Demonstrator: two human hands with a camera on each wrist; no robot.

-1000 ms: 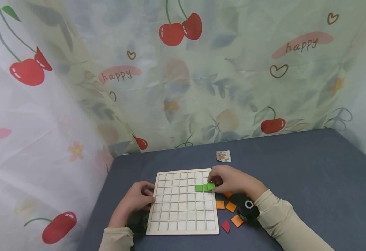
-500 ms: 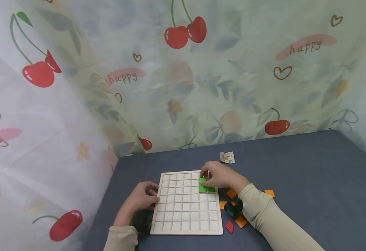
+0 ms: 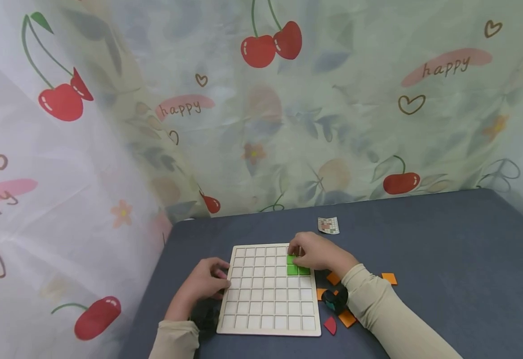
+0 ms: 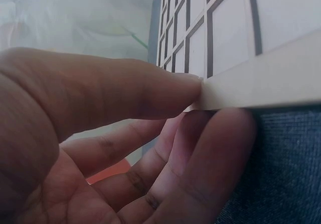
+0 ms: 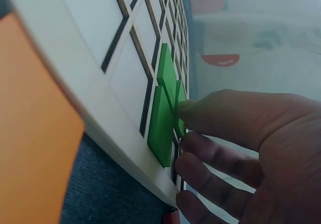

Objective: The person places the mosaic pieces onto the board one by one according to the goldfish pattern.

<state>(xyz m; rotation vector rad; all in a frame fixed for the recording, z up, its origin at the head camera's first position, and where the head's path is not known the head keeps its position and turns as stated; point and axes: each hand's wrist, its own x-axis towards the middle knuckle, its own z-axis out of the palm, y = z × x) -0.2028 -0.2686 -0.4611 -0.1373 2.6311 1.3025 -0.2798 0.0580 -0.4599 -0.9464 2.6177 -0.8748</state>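
A pale board (image 3: 252, 294) with a grid of square cells lies on the dark table. My left hand (image 3: 202, 281) holds its left edge, thumb on the rim and a fingertip (image 4: 225, 133) underneath in the left wrist view. Two green square tiles (image 3: 292, 269) sit side by side near the board's right side. My right hand (image 3: 317, 252) pinches a third green tile (image 3: 291, 260) at the cell just behind the left one of these. In the right wrist view its thumb touches this tile (image 5: 179, 111); part of the tile is hidden.
Several orange tiles (image 3: 346, 318) lie right of the board, partly under the right wrist, with a red rounded wedge piece (image 3: 330, 325) near them. Another orange tile (image 3: 389, 278) lies farther right. A small printed card (image 3: 328, 225) rests behind the board. Patterned cloth (image 3: 261, 124) hangs around the table.
My right hand has carried the third green tile left and back, from over the board's right edge to the row behind the other two. My left hand has stayed at the board's edge.
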